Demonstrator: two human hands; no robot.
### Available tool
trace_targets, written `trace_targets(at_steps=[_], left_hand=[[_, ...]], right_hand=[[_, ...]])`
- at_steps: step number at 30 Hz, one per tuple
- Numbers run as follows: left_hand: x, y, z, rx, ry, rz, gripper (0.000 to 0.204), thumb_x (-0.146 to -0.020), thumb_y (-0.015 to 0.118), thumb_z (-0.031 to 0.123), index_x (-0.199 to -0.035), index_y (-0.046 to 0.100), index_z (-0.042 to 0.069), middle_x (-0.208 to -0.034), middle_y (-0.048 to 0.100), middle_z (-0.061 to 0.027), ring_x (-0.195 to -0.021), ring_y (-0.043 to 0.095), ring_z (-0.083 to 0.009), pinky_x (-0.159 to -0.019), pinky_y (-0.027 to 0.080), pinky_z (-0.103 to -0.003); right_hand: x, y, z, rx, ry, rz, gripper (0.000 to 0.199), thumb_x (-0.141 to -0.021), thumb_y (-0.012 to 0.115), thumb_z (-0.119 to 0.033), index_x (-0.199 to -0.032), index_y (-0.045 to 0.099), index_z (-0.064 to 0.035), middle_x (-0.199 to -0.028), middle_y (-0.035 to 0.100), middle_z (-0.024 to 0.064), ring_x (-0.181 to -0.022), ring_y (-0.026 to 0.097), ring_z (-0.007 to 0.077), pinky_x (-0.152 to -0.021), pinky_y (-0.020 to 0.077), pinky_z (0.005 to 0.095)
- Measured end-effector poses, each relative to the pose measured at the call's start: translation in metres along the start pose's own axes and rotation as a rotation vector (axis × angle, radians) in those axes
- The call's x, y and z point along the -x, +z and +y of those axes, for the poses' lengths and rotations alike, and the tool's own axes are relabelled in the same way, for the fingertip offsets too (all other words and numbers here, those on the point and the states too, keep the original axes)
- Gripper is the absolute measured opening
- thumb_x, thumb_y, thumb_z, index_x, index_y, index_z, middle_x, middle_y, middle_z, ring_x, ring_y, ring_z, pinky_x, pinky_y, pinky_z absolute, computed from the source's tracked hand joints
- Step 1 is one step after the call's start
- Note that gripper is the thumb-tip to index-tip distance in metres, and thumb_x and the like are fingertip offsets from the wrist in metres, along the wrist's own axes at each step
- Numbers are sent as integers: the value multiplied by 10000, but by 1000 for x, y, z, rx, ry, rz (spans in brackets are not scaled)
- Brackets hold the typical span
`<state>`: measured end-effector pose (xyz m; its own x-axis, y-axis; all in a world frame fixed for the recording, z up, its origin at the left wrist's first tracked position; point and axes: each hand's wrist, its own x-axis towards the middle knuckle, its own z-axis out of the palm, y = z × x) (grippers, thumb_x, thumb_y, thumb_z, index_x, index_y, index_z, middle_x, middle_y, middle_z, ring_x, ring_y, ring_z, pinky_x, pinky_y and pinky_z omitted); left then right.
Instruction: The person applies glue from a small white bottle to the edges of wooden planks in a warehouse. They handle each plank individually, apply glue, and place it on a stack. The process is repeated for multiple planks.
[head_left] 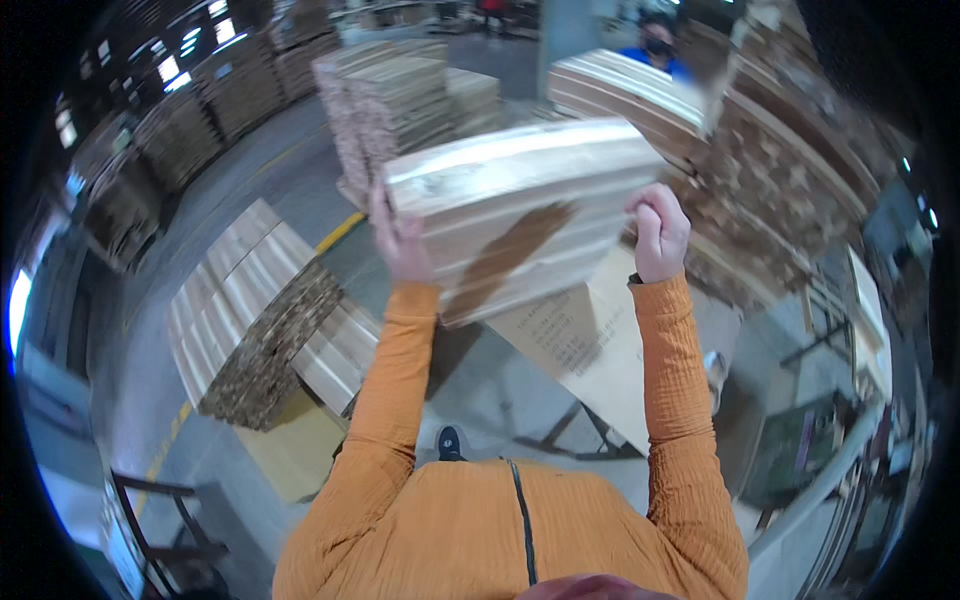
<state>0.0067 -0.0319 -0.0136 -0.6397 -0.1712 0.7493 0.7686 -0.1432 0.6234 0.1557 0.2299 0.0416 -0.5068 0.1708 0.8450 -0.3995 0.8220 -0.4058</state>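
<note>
A pale wooden panel (530,215), made of joined strips and marked by a dark brown streak, is held up tilted in front of me. My left hand (402,240) grips its left end, with some fingers hidden behind the edge. At the right end, the curled fingers of my right hand (660,228) close on the panel's edge. Below it lies a sheet of brown cardboard (575,335) with print on it, partly covered by the panel.
Stacks of striped panels (235,290) stand low at the left. Taller wood stacks (390,105) rise ahead, and more timber (770,170) is piled at the right. Behind a stack at the far right is a person in blue (658,50). A dark chair frame (160,520) stands lower left.
</note>
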Motion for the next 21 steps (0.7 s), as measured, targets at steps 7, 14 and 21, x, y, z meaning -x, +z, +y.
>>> trace_targets(at_steps=[7, 14, 21], left_hand=[[-16, 13, -25, 9, 84, -46, 619, -900, 378, 443, -1293, 395, -35, -1309, 418, -214, -1237, 391, -314, -1053, 301, -425], [-14, 16, -19, -133, -20, 10, 675, -932, 268, 505, -1314, 374, -42, -1318, 404, -228, -1220, 413, -329, -1041, 329, -436], [-12, 31, -5, -48, -43, -19, 668, -935, 271, 496, -1315, 376, -43, -1320, 403, -226, -1223, 411, -326, -1043, 327, -429]], right_hand=[[191, -147, 71, 184, 641, 568, 388, -936, 491, -318, -646, 445, -66, -565, 445, -5, -471, 408, 81, -454, 369, 228], [345, -237, 50, 232, 941, 1026, 199, -920, 495, -214, -872, 583, -42, -712, 582, 36, -492, 479, 67, -465, 410, 213], [430, -203, 80, 604, 1451, 475, 563, -673, 743, -434, -968, 577, 16, -842, 619, 134, -738, 591, 214, -673, 488, 338]])
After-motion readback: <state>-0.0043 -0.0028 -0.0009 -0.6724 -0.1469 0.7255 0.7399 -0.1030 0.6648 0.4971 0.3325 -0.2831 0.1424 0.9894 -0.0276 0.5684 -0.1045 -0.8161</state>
